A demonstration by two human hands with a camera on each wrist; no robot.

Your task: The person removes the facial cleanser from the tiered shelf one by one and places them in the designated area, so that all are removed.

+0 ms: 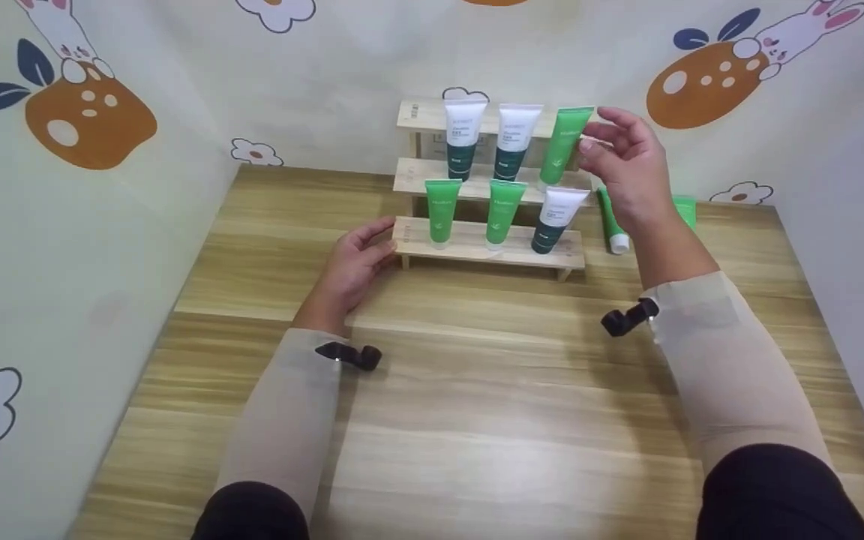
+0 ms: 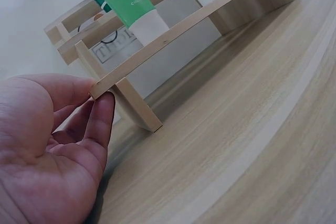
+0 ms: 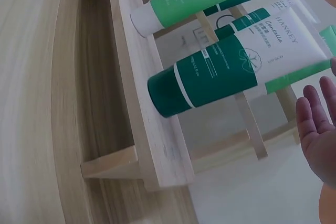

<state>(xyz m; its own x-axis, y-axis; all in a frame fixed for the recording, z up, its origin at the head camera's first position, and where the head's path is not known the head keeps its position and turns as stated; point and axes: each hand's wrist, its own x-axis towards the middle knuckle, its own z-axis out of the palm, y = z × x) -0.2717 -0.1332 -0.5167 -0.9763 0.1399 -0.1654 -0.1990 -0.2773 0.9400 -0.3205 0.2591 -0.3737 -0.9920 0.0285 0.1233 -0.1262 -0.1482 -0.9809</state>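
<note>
Six tubes (image 1: 442, 214) standing, two others (image 1: 613, 227) likely pending; my left hand (image 1: 355, 266) is pinching the rack (image 1: 470, 235), right hand (image 1: 632, 169) hovering relaxed (contact unclear).

Pale walls (image 1: 361, 82), printed rabbits (image 1: 799, 36), orange fruit (image 1: 113, 127), flowers (image 1: 278, 11); wood-grain tabletop (image 1: 469, 345), glare (image 1: 507, 472) toward front.

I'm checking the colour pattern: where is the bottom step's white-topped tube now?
In the head view, the white-topped tube stands near the right end of the bottom step, just right of a green tube.
</note>
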